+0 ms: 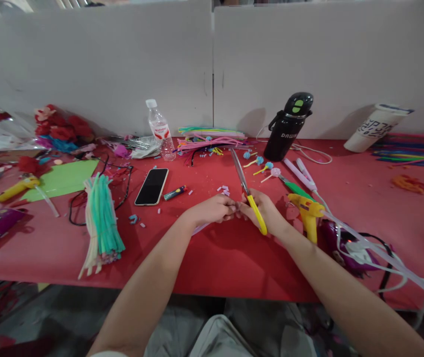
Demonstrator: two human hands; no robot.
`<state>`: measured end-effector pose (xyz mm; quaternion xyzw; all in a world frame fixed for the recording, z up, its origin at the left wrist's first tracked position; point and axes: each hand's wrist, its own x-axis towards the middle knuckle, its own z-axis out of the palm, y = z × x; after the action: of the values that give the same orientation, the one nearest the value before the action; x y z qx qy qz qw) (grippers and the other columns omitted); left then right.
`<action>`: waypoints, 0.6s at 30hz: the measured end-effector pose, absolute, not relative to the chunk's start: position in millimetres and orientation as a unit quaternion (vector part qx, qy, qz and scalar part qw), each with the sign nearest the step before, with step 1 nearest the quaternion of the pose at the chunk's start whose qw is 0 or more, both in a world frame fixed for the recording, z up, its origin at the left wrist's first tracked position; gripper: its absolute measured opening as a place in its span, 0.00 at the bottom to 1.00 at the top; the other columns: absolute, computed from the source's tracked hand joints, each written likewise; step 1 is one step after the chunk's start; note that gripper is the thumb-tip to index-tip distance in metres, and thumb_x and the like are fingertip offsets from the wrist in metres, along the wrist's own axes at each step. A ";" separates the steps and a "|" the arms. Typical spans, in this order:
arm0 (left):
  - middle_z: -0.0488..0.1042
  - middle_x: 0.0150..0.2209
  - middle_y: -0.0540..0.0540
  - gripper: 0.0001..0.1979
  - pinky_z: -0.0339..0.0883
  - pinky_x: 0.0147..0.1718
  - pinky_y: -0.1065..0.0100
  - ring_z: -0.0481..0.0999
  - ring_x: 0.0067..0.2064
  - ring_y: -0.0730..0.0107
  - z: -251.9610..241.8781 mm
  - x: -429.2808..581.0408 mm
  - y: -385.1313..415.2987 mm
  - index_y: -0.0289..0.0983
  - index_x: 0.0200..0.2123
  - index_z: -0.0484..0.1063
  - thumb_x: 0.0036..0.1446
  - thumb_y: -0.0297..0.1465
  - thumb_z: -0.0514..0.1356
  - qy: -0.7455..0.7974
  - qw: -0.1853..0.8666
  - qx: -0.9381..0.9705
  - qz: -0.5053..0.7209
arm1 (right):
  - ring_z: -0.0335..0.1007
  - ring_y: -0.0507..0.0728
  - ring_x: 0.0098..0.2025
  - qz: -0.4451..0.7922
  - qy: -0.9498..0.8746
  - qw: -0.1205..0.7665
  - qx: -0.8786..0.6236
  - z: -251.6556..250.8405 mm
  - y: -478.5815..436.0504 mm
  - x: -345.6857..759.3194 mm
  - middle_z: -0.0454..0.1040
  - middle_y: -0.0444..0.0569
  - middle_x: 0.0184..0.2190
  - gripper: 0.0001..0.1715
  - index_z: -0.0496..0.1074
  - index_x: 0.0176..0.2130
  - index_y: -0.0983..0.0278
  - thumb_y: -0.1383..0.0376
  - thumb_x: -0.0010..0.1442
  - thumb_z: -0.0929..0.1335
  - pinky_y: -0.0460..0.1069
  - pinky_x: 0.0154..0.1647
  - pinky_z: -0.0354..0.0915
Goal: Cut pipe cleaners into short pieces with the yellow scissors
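My right hand (pixel 269 214) is closed around a pair of scissors (pixel 258 216) with yellow handles, blades pointing away toward the back of the table. My left hand (pixel 214 208) is closed on a thin pale-purple pipe cleaner (pixel 201 227), whose end sticks out below the palm. The fingertips of both hands meet in front of me, and what lies between them is too small to make out. Just beyond the fingers lie small pale-pink cut bits (pixel 225 189). Several little pompom-like pieces on yellow and pink stems, one a pink piece (pixel 275 172), lie behind my right hand.
A yellow glue gun (pixel 310 210) with a long clear stick and cables lies right of my right arm. On the left are a bundle of green and cream pipe cleaners (pixel 103 218), a phone (pixel 152 186) and a glue stick tube (pixel 175 193). A water bottle (pixel 161 131) and black flask (pixel 288 131) stand behind.
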<state>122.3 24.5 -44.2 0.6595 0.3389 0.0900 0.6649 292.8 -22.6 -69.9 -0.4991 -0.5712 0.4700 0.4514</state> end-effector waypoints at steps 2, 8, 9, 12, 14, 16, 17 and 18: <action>0.60 0.23 0.52 0.09 0.48 0.22 0.72 0.56 0.22 0.79 -44.1 120.6 26.2 0.33 0.32 0.70 0.55 0.33 0.54 0.333 0.671 0.656 0.093 | 0.65 0.51 0.22 0.465 -0.571 0.467 -0.490 -67.6 -22.6 292.8 0.68 0.39 0.20 0.18 0.57 0.32 0.61 0.57 0.54 0.70 0.46 0.23 0.60; 0.63 0.22 0.51 0.10 0.51 0.23 0.71 0.59 0.23 0.76 -41.9 119.2 26.9 0.34 0.32 0.73 0.54 0.33 0.54 0.357 0.605 0.701 0.119 | 0.61 0.49 0.21 0.416 -0.570 0.502 -0.501 -61.9 -21.9 295.9 0.64 0.38 0.20 0.18 0.57 0.32 0.61 0.55 0.56 0.69 0.46 0.25 0.60; 0.64 0.24 0.50 0.09 0.53 0.25 0.71 0.61 0.24 0.76 -42.2 119.0 27.5 0.34 0.31 0.73 0.53 0.31 0.54 0.361 0.586 0.714 0.125 | 0.61 0.50 0.21 0.411 -0.569 0.496 -0.512 -61.8 -21.8 296.6 0.63 0.38 0.20 0.18 0.57 0.32 0.61 0.54 0.56 0.69 0.46 0.25 0.60; 0.68 0.26 0.49 0.10 0.56 0.28 0.71 0.64 0.27 0.74 -43.4 115.2 33.5 0.35 0.29 0.72 0.54 0.32 0.53 0.389 0.520 0.742 0.167 | 0.57 0.49 0.20 0.395 -0.564 0.468 -0.554 -62.4 -22.0 299.8 0.60 0.36 0.19 0.21 0.57 0.31 0.61 0.51 0.54 0.70 0.46 0.23 0.56; 0.69 0.27 0.49 0.11 0.57 0.30 0.71 0.65 0.29 0.73 -43.3 108.7 41.3 0.35 0.29 0.71 0.57 0.34 0.53 0.426 0.460 0.745 0.226 | 0.53 0.48 0.21 0.385 -0.571 0.445 -0.572 -63.0 -22.5 303.6 0.57 0.36 0.20 0.23 0.57 0.31 0.61 0.51 0.51 0.71 0.45 0.22 0.52; 0.69 0.28 0.48 0.11 0.57 0.31 0.72 0.65 0.30 0.73 -41.9 99.6 50.6 0.35 0.28 0.70 0.57 0.34 0.52 0.463 0.399 0.733 0.300 | 0.51 0.48 0.23 0.374 -0.585 0.418 -0.586 -63.2 -23.3 308.2 0.55 0.37 0.21 0.23 0.57 0.29 0.62 0.50 0.51 0.71 0.45 0.22 0.50; 0.68 0.27 0.49 0.11 0.56 0.30 0.72 0.64 0.29 0.73 -40.8 94.7 54.9 0.35 0.28 0.69 0.58 0.34 0.51 0.478 0.378 0.721 0.330 | 0.51 0.48 0.23 0.369 -0.594 0.400 -0.592 -63.1 -23.7 310.4 0.55 0.37 0.21 0.23 0.58 0.28 0.62 0.50 0.52 0.70 0.45 0.22 0.50; 0.67 0.26 0.49 0.11 0.54 0.28 0.72 0.63 0.28 0.73 -39.5 90.0 58.6 0.35 0.29 0.68 0.58 0.34 0.51 0.496 0.375 0.702 0.348 | 0.51 0.48 0.23 0.361 -0.606 0.381 -0.598 -62.9 -24.2 312.3 0.55 0.38 0.21 0.23 0.59 0.28 0.62 0.49 0.53 0.69 0.45 0.23 0.49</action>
<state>90.0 58.6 -39.5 0.7018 0.4961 0.3477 0.3747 312.3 -24.2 -62.9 -0.5976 -0.6062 0.3606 0.3813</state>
